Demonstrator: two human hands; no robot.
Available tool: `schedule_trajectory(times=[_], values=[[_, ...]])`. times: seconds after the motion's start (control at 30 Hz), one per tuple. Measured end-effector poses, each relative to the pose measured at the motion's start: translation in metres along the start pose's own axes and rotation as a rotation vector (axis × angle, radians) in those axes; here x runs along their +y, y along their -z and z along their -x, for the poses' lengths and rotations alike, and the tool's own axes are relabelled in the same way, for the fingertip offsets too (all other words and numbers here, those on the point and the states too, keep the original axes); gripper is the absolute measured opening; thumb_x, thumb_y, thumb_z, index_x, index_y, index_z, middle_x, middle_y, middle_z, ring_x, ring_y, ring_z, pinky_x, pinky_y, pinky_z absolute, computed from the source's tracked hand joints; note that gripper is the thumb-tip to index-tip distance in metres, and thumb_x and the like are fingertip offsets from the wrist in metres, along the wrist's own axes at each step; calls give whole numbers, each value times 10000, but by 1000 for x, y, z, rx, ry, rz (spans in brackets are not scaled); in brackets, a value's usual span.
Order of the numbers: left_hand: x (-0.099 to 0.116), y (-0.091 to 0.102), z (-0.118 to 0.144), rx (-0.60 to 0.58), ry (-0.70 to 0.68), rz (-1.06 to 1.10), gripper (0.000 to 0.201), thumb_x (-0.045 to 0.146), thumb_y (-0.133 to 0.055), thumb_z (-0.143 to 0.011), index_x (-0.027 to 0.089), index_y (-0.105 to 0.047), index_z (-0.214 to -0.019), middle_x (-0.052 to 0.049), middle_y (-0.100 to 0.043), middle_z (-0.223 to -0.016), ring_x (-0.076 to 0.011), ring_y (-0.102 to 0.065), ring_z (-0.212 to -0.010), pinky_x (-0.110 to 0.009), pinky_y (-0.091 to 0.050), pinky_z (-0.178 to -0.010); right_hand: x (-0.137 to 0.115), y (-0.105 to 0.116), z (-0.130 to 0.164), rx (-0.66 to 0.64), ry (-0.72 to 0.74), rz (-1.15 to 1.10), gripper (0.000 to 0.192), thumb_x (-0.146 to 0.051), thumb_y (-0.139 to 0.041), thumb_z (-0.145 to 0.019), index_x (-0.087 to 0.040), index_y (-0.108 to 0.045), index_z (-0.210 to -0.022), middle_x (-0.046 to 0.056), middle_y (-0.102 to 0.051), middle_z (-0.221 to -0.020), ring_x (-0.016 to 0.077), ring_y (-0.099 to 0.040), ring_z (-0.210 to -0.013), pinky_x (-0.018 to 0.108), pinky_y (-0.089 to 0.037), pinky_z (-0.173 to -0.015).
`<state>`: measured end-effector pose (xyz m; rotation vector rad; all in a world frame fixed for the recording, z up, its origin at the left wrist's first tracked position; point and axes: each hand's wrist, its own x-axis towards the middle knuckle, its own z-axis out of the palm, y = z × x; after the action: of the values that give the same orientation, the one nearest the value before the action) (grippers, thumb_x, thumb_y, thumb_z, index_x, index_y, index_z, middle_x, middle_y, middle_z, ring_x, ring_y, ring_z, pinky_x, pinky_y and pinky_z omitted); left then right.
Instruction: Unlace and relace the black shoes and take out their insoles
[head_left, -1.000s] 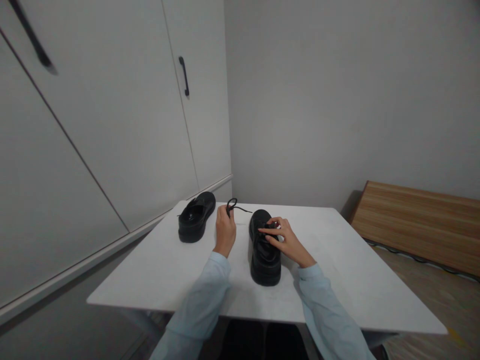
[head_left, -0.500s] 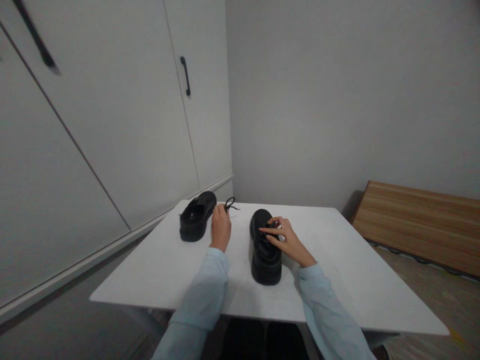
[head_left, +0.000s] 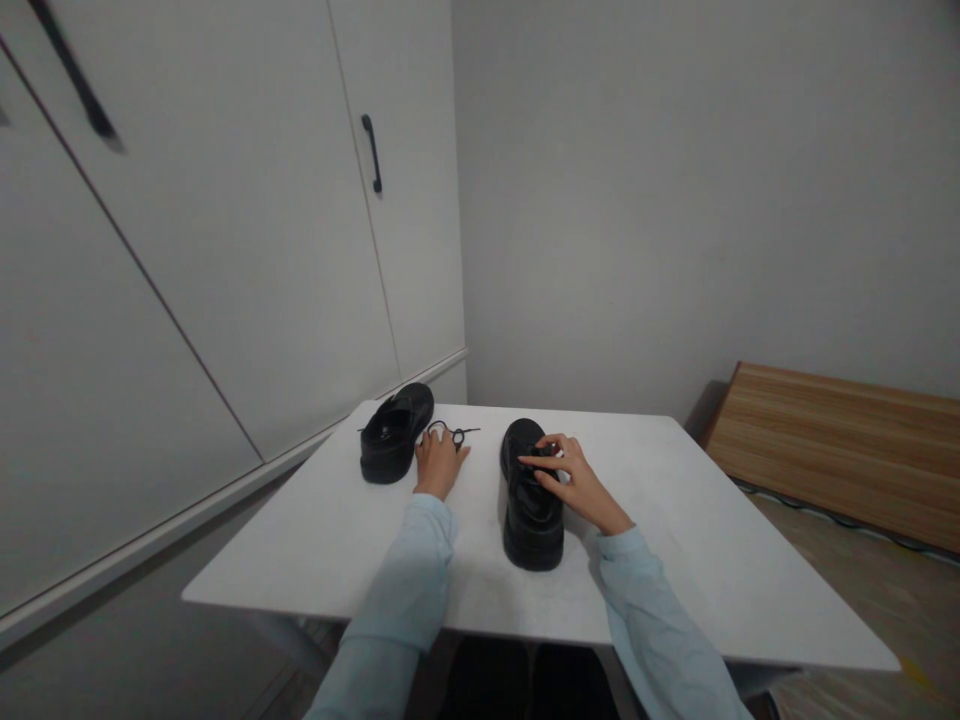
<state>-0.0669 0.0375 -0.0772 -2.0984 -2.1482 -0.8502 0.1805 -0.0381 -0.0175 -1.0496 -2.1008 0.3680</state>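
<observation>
Two black lace-up shoes are on the white table point(head_left: 660, 590). My right hand point(head_left: 576, 484) rests over the lacing area of the nearer shoe point(head_left: 533, 540), its thumb and fingers gripping there; whether a lace is pinched between them is hidden. A looped black shoelace point(head_left: 459, 437) lies on the tabletop, beside the farther shoe point(head_left: 386, 465). Just in front of that lace is my left hand point(head_left: 439, 464), low over the table with fingers apart and nothing visibly held. Both shoes stand upright with their toes pointing away from me.
White cabinet doors point(head_left: 247, 250) with dark handles rise along the left, close to the table's far left edge. A grey wall point(head_left: 600, 220) stands behind. To the right, beyond the table, is a wood-grain panel point(head_left: 840, 450) near the floor.
My left hand has let go of the shoelace and opened, moving slightly down and left. The lace now lies flatter on the table. My right hand keeps its place on the shoe.
</observation>
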Motion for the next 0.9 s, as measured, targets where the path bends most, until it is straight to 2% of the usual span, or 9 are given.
schedule_trajectory(times=[0.1,0.23,0.33,0.4,0.57,0.73,0.9], values=[[-2,-2,1,-14,22,-21,326,290,-557,-844,131,-534,-1128,-223,-511,-1218,-376,-403,-1247,-538,-313,-991,0,0,0,0,2,2,304,-196,-577,-849,-323,-688,-1102,81,-518,-1123,245,-443,-1036,457,-387,-938],[-1,5,1,33,-21,-36,362,129,-526,-828,184,-540,-1185,-171,-507,-1222,-320,-444,-1180,-459,-365,-951,0,0,0,-2,5,1,319,-170,-579,-840,-317,-689,-1101,82,-516,-1119,247,-439,-1038,463,-382,-940],[4,14,1,38,9,-56,261,163,-551,-823,239,-618,-1064,-111,-543,-1114,-287,-477,-1067,-390,-412,-851,1,-1,0,0,10,-10,325,-161,-584,-835,-307,-688,-1105,84,-516,-1118,247,-438,-1037,460,-380,-940],[8,19,0,44,-11,-59,155,211,-555,-833,233,-651,-952,-94,-561,-1026,-276,-487,-1017,-368,-416,-820,2,-1,0,5,9,-15,324,-158,-587,-831,-306,-691,-1099,84,-518,-1115,246,-441,-1027,458,-382,-934],[23,21,1,41,-206,18,170,208,-479,-888,171,-641,-925,-86,-594,-904,-224,-529,-954,-332,-412,-854,3,-2,-1,17,7,-43,352,-117,-572,-815,-307,-698,-1084,78,-531,-1101,240,-447,-1004,456,-383,-920],[42,23,8,-9,-405,217,171,221,-463,-908,165,-616,-960,-57,-611,-896,-184,-563,-889,-308,-439,-836,3,-1,-2,38,16,-91,381,-105,-548,-812,-320,-689,-1094,65,-555,-1085,238,-461,-1020,470,-362,-940],[57,30,19,-23,-517,372,181,206,-462,-910,167,-579,-1042,-52,-615,-949,-179,-563,-929,-326,-444,-876,3,0,-2,73,-13,-146,363,-131,-561,-804,-303,-686,-1098,63,-588,-1065,239,-482,-1032,462,-369,-938]])
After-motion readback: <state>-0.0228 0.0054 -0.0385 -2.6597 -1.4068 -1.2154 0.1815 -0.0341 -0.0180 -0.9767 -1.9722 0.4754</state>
